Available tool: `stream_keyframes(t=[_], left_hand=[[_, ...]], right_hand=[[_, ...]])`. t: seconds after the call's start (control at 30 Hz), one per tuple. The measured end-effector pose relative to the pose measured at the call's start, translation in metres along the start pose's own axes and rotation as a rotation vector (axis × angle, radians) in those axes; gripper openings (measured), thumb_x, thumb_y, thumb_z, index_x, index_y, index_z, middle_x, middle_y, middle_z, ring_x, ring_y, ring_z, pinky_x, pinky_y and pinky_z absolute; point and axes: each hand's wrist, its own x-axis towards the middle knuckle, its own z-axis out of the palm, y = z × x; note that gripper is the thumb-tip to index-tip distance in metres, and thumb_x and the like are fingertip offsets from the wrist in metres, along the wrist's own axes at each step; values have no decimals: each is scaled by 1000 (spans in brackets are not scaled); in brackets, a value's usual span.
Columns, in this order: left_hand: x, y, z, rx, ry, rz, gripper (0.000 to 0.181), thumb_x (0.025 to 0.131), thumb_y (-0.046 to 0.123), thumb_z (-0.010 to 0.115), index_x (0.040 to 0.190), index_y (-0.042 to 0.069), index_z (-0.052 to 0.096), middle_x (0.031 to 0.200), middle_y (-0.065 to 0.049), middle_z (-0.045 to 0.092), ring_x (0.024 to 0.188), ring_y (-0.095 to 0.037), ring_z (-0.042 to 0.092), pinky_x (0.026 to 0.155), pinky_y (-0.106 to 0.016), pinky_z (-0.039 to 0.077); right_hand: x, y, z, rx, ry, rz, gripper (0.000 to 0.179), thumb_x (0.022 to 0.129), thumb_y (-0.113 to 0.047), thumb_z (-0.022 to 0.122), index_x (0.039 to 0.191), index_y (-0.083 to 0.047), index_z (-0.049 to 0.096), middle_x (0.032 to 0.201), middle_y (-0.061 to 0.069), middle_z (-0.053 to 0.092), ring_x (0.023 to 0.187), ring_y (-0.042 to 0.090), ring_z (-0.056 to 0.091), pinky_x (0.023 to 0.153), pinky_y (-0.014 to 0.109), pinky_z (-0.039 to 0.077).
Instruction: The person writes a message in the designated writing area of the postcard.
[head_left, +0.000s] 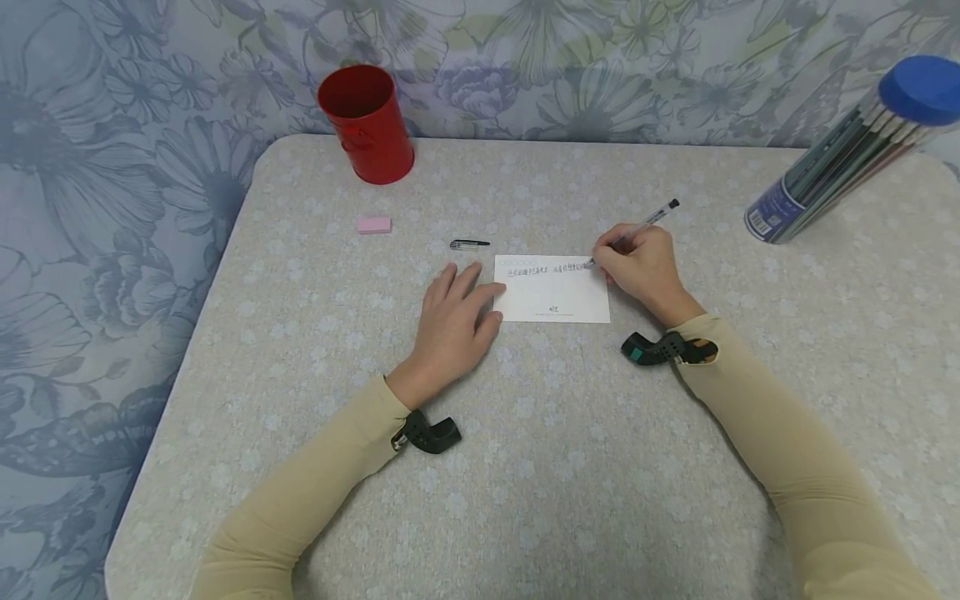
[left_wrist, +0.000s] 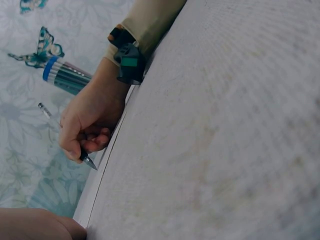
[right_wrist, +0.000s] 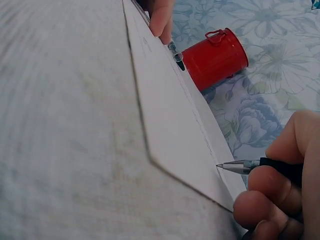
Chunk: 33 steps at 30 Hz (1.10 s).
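Observation:
A white card (head_left: 551, 292) lies on the table with a line of handwriting near its top and a short mark near the bottom. My right hand (head_left: 637, 267) pinches a pen (head_left: 651, 220) at the card's upper right; in the right wrist view the pen's metal tip (right_wrist: 235, 166) is at the end of the written line. My left hand (head_left: 459, 321) rests with fingers spread at the card's left edge, a fingertip touching it. Just above the left hand lies a black pen cap (head_left: 469, 244).
A pink eraser (head_left: 374, 225) lies to the left on the patterned tabletop (head_left: 510, 483). Behind it stands a red metal bucket (head_left: 375, 133). At the back right is a clear tube of pencils (head_left: 840, 158) with a blue lid. A flowered wall covering (head_left: 525, 67) borders the table.

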Motion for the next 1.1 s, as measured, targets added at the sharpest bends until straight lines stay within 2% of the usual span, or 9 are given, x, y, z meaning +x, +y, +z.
stream_keyframes(t=[0.43,0.8,1.1], left_hand=[[0,0,0,6,-1,-4,36,100,19,59,134,10,65,159,-22,41,153,-51,23,123,-68,17],[0,0,0,11,2,2,36,100,19,59,135,10,65,159,-23,42,152,-50,25,123,-67,18],[0,0,1,0,10,10,36,99,19,59,134,9,65,158,-23,42,152,-51,24,123,-67,17]], right_hand=[[0,0,-1,-12,-9,-9,18,82,-3,58,76,1,74,48,-10,54,39,7,47,42,21,31],[0,3,0,-16,6,-32,18,84,-4,58,76,2,74,49,-9,54,39,5,48,43,19,37],[-1,2,-1,-18,-12,-41,17,84,-4,60,77,0,75,50,-9,54,40,5,47,43,19,34]])
